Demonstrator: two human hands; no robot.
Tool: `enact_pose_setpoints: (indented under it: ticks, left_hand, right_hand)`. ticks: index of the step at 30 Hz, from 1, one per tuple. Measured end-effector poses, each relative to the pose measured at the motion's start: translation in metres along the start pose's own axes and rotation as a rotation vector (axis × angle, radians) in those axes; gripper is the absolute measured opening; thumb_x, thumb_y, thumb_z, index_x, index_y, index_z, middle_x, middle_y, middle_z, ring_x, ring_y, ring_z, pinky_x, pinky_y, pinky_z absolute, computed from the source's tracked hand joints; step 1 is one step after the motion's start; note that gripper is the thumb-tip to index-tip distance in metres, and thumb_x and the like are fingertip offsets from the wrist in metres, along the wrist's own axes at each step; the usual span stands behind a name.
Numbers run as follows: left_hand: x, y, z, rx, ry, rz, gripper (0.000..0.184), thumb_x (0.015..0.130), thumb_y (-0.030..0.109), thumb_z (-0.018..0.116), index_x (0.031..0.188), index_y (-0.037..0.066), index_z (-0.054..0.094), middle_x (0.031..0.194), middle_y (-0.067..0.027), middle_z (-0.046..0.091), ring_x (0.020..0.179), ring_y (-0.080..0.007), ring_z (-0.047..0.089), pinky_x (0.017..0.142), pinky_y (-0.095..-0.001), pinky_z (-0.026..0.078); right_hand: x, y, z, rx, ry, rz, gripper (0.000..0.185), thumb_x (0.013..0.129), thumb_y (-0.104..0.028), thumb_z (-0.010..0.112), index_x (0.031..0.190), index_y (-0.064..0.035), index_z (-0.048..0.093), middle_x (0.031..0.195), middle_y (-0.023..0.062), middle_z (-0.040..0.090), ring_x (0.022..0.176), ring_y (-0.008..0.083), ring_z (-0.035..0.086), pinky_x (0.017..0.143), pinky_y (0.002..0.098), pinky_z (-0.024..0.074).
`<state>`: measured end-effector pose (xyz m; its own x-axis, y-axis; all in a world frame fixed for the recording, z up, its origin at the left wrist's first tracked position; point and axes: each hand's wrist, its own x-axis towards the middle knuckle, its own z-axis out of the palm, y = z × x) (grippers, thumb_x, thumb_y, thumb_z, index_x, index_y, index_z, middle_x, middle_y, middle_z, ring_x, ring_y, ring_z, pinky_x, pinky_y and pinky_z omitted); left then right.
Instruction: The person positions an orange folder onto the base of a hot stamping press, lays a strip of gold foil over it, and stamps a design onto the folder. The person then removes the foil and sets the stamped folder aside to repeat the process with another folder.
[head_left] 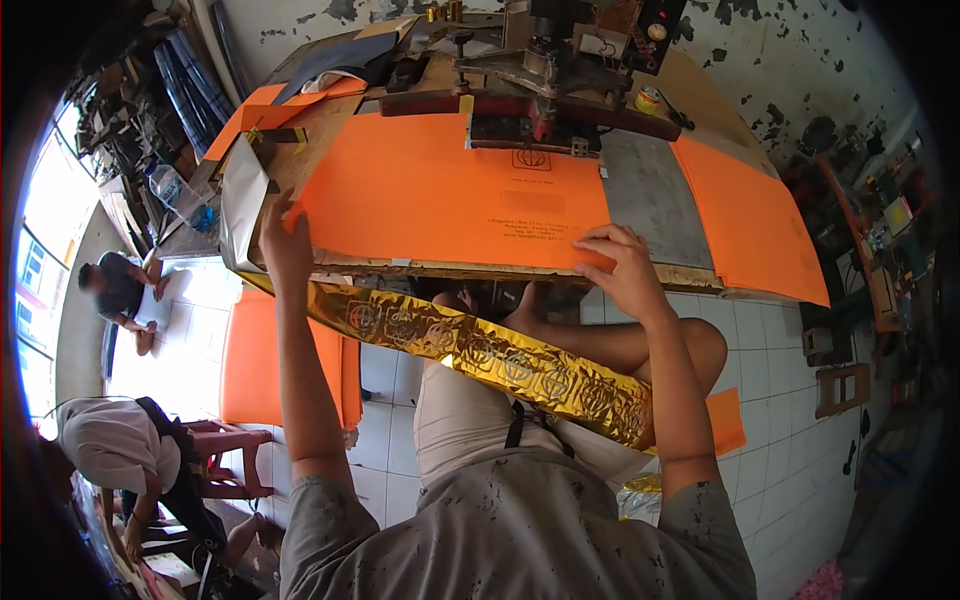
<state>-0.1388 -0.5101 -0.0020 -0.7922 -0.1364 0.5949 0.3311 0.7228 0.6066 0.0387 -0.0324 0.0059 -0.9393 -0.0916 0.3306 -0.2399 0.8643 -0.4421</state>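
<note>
Left hand [285,238], fingers loosely parted, touches the orange sheet [430,190] at its left edge; right hand [620,262], half curled, rests at its lower right corner. The sheet lies upper centre on the bench [655,185], beneath the press [540,75].

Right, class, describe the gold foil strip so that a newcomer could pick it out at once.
Find the workbench before the seated person. Below its near edge, a long gold foil strip slants down to the right, above the person's lap. Unlike the plain orange sheets nearby, it is shiny, crinkled and marked with round emblems.
</note>
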Motion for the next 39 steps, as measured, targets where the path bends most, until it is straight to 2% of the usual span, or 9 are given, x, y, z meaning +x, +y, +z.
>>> enact_pose_setpoints:
  ticks: [3,7,11,14,22,28,30,34,39]
  left_hand:
    - [0.023,0.004,-0.008,-0.212,-0.013,-0.144,0.046,0.095,0.014,0.068,0.139,0.002,0.060,0.130,-0.0135,0.068,0.107,-0.0170,0.068,0.087,-0.0325,0.054]
    - [0.045,0.003,-0.009,-0.869,-0.002,-0.307,0.045,0.099,0.013,0.064,0.142,0.000,0.056,0.131,-0.0136,0.065,0.113,-0.0165,0.066,0.090,-0.0287,0.055]
    - [0.052,-0.008,-0.016,-0.985,0.010,-0.251,0.047,0.098,0.011,0.065,0.143,0.000,0.055,0.134,-0.0144,0.063,0.118,-0.0172,0.064,0.095,-0.0288,0.054]
    - [0.035,-0.013,-0.036,-0.717,-0.019,-0.096,0.048,0.098,0.007,0.063,0.144,-0.002,0.053,0.140,-0.0172,0.060,0.127,-0.0217,0.060,0.104,-0.0327,0.051]
    - [-0.021,-0.013,-0.062,-0.775,0.082,-0.285,0.047,0.098,0.009,0.067,0.142,-0.002,0.057,0.138,-0.0135,0.062,0.120,-0.0191,0.063,0.099,-0.0313,0.053]
    - [-0.052,-0.013,-0.094,-0.116,-0.043,-0.280,0.041,0.097,0.014,0.070,0.136,0.002,0.062,0.131,-0.0117,0.064,0.116,-0.0233,0.064,0.101,-0.0359,0.051]
    - [-0.055,0.024,-0.081,0.261,0.074,0.054,0.034,0.096,0.011,0.069,0.130,0.006,0.067,0.129,-0.0140,0.064,0.122,-0.0300,0.061,0.107,-0.0433,0.046]
    - [-0.035,0.108,-0.031,-0.545,-0.436,-0.117,0.040,0.107,0.024,0.051,0.135,-0.002,0.062,0.132,-0.0136,0.067,0.124,-0.0248,0.062,0.107,-0.0363,0.045]
    - [0.043,0.113,0.106,-1.355,-0.847,-0.803,0.064,0.108,0.035,0.030,0.158,-0.005,0.027,0.152,-0.0337,0.042,0.140,-0.0402,0.049,0.118,-0.0466,0.039]
  right_hand:
    - [0.005,-0.007,-0.001,-0.058,-0.026,-0.024,0.035,0.086,-0.022,0.082,0.119,-0.0094,0.076,0.121,0.0020,0.064,0.120,0.0235,0.056,0.106,0.0423,0.0382]
    - [0.006,-0.018,0.013,-0.064,0.075,-0.132,0.041,0.083,-0.026,0.083,0.120,-0.0104,0.075,0.119,0.0033,0.063,0.119,0.0242,0.056,0.104,0.0420,0.0390]
    - [0.005,-0.025,0.012,-0.096,0.084,-0.211,0.043,0.081,-0.027,0.083,0.120,-0.0102,0.074,0.115,0.0041,0.063,0.113,0.0240,0.056,0.100,0.0421,0.0408]
    - [-0.006,-0.028,0.017,-0.134,0.066,-0.255,0.037,0.082,-0.021,0.080,0.117,-0.0104,0.075,0.108,0.0031,0.063,0.105,0.0237,0.058,0.095,0.0410,0.0415]
    - [0.007,-0.038,0.012,-0.186,0.373,-0.323,0.029,0.085,-0.008,0.073,0.114,-0.0128,0.076,0.106,0.0005,0.066,0.105,0.0221,0.061,0.095,0.0426,0.0388]
    - [-0.039,-0.061,-0.009,-0.235,0.286,-0.354,0.035,0.081,-0.008,0.075,0.115,-0.0151,0.077,0.111,-0.0009,0.068,0.103,0.0204,0.064,0.094,0.0408,0.0409]
    - [-0.058,-0.057,-0.003,-0.199,0.201,-0.323,0.035,0.080,-0.008,0.076,0.114,-0.0143,0.077,0.109,-0.0004,0.068,0.101,0.0204,0.065,0.092,0.0402,0.0418]
    - [-0.074,-0.053,0.010,-0.172,0.169,-0.258,0.035,0.078,-0.008,0.079,0.112,-0.0129,0.077,0.106,0.0003,0.069,0.099,0.0209,0.065,0.091,0.0401,0.0423]
    - [-0.078,-0.060,0.016,-0.150,0.211,-0.209,0.034,0.077,-0.006,0.079,0.111,-0.0118,0.078,0.104,0.0009,0.069,0.100,0.0224,0.065,0.091,0.0406,0.0424]
